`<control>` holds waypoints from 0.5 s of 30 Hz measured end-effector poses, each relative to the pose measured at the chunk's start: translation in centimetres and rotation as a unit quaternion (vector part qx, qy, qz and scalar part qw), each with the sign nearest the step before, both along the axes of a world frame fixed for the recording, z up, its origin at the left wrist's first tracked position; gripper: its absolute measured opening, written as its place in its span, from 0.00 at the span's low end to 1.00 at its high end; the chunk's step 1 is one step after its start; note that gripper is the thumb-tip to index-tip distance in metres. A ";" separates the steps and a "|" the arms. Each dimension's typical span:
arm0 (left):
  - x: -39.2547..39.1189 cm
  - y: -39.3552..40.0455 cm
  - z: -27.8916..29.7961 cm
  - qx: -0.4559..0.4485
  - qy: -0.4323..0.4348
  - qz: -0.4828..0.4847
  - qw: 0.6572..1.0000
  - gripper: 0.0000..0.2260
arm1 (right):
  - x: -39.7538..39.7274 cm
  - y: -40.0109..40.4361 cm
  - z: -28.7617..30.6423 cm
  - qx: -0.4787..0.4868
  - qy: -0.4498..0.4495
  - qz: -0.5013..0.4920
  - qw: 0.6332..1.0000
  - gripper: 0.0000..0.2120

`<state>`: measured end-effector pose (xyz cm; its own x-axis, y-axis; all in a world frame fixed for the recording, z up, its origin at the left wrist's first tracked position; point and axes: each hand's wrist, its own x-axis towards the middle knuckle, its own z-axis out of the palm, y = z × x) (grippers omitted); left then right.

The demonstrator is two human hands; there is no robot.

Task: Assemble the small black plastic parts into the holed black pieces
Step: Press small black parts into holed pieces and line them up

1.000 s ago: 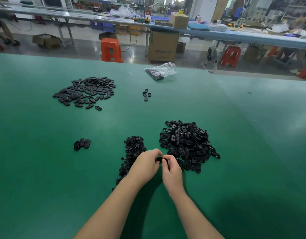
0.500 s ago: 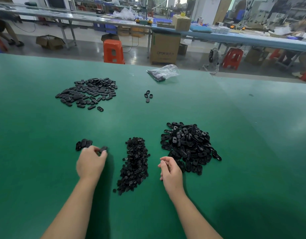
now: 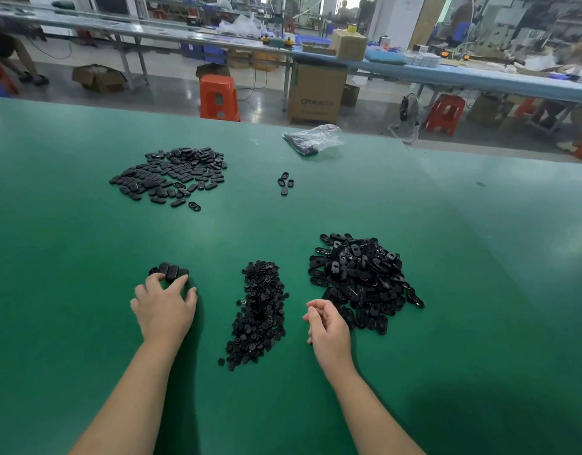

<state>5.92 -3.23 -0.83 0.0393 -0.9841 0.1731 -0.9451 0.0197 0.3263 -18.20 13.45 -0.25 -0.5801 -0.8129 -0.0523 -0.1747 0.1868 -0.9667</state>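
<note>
The left hand (image 3: 165, 307) lies palm down on the green table (image 3: 86, 251), fingers spread and bent, their tips touching the near edge of a small cluster (image 3: 169, 271) of oval black pieces at its 12 o'clock. Whether any piece is actually pinched cannot be told; the fingertips cover the cluster's near side. The cluster shows about 4 pieces lying side by side.

The right hand (image 3: 329, 326) rests on its edge on the table, fingers loosely curled with nothing visible in them. The holed pile (image 3: 362, 279) sits at its 1 o'clock, the nearest pieces just beside the knuckles. These are oval black pieces with holes, heaped loosely.

Between the 2 hands runs the small-parts pile (image 3: 258, 315), a long strip of tiny black parts stretching from 6 to 12 o'clock. It lies at 3 o'clock of the left hand and 9 o'clock of the right, apart from both.

Farther out, at 12 o'clock of the left hand and well apart, a flat spread (image 3: 170, 174) of closed oval pieces covers the table. At 12 o'clock of the small-parts pile, 4 loose ovals (image 3: 285, 182) lie together. Beyond them, near the table's far edge, lies a clear bag (image 3: 316, 137) with dark contents.

Past the table stand an orange stool (image 3: 219, 96) and a cardboard box (image 3: 316, 91).
</note>
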 end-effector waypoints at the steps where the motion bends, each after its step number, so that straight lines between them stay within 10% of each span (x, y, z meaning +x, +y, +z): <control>1: 0.2 -0.2 0.0 0.010 -0.006 0.006 1.000 0.16 | 0.0 0.0 0.0 0.002 0.001 0.000 1.000 0.07; 15: 2.6 -0.5 0.7 0.040 -0.002 0.062 0.997 0.21 | 0.1 0.0 0.2 0.012 0.011 0.000 1.000 0.07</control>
